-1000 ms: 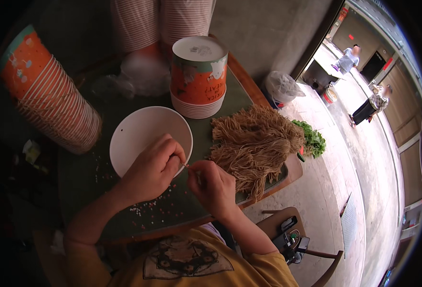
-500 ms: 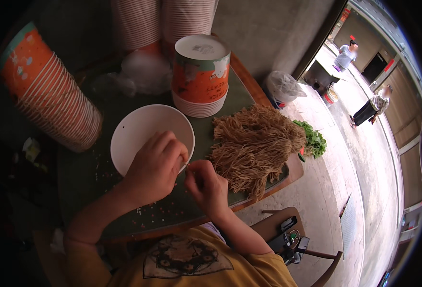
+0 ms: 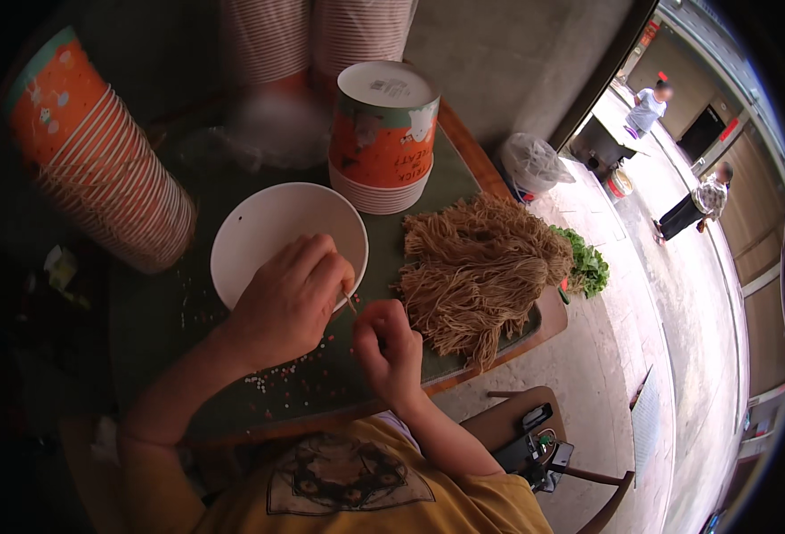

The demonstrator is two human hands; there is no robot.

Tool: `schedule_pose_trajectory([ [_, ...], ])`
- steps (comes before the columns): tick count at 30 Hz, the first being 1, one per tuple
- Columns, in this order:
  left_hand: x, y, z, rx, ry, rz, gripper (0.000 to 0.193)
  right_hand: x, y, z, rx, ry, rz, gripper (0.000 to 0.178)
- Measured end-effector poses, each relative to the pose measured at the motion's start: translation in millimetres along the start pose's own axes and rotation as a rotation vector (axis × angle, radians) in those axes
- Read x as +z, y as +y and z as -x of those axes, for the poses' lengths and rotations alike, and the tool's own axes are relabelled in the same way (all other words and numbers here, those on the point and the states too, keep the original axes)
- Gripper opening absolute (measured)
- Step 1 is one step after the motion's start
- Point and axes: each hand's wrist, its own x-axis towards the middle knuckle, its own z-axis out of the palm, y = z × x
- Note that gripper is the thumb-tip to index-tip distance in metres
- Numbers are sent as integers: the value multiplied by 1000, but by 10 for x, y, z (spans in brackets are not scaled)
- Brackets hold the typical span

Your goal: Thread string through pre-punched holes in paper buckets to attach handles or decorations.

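Observation:
My left hand (image 3: 292, 298) is closed over the near right rim of a white round bowl (image 3: 254, 231), pinching a short, thin tan strand (image 3: 350, 303) that sticks out from its fingertips. Just right of it, my right hand (image 3: 390, 351) has thumb and forefinger curled together close to the strand's end; whatever sits in that pinch is too small to make out. Tiny white and reddish beads (image 3: 276, 380) lie scattered on the dark green tabletop below the left wrist. A large hank of brown cords (image 3: 481, 276) lies to the right of my hands.
Orange paper buckets stand upside down in a short stack (image 3: 383, 147) behind the bowl. A tall nested stack (image 3: 112, 169) leans at the left, with wrapped stacks (image 3: 268, 44) at the back. Green leaves (image 3: 588, 267) show beyond the cords; a chair (image 3: 517, 423) stands at right.
My right hand has drawn slightly away from the left, so more of the strand shows between them. The view has shifted a little, and the two hands remain near the bowl's rim.

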Motion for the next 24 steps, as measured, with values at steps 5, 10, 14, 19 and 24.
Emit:
schedule_pose_trajectory([
  [5,-25,-19,4,65,2,-112,17,31,11,61,72,-56,-144,2],
  [10,-79,-118,10,224,-3,-259,18,191,51,132,131,-63,-396,2],
  [14,-189,-436,50,431,19,-334,23,356,-44,354,362,-250,-592,13],
  [19,-151,-448,478,165,471,-332,24,383,-123,694,382,-588,-386,22],
  [24,278,55,985,-666,618,858,15,335,-158,673,304,-609,-252,20],
])
